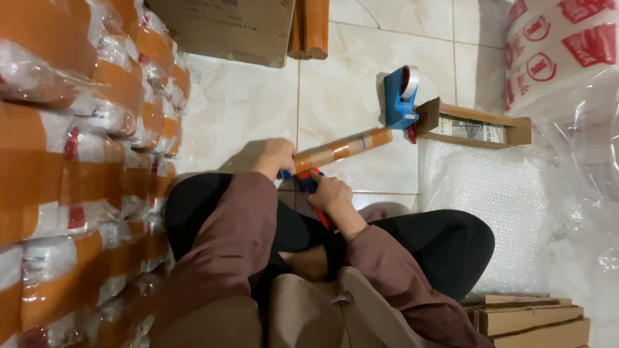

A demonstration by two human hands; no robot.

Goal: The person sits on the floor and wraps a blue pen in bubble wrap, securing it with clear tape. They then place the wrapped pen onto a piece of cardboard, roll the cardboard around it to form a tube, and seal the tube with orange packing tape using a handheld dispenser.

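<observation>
Head view looks down on a long, slim package (342, 149) wrapped in bubble wrap and bound with bands of brown tape, held low over the tiled floor (245, 103) just ahead of the person's crossed legs. The left hand (278, 154) is clenched around its near end, while the right hand (327, 193) closes on a red and blue tool (314, 193) pressed just under that same end — whether it is a cutter or scissors I cannot tell. Tape already covers most of the package, with a paler stretch near the far tip, so the wrapping looks close to finished and the near end seems to be what remains. Just past the far tip a blue tape dispenser (400, 96) stands on the floor, touching a shallow open cardboard box (477, 125). A sheet of bubble wrap (496, 193) lies beside it, under a large roll of plastic printed in red (561, 51). Along the left a high stack of finished packages (77, 161) in the same brown tape is piled up — flat cardboard (529, 319) waits at lower right
</observation>
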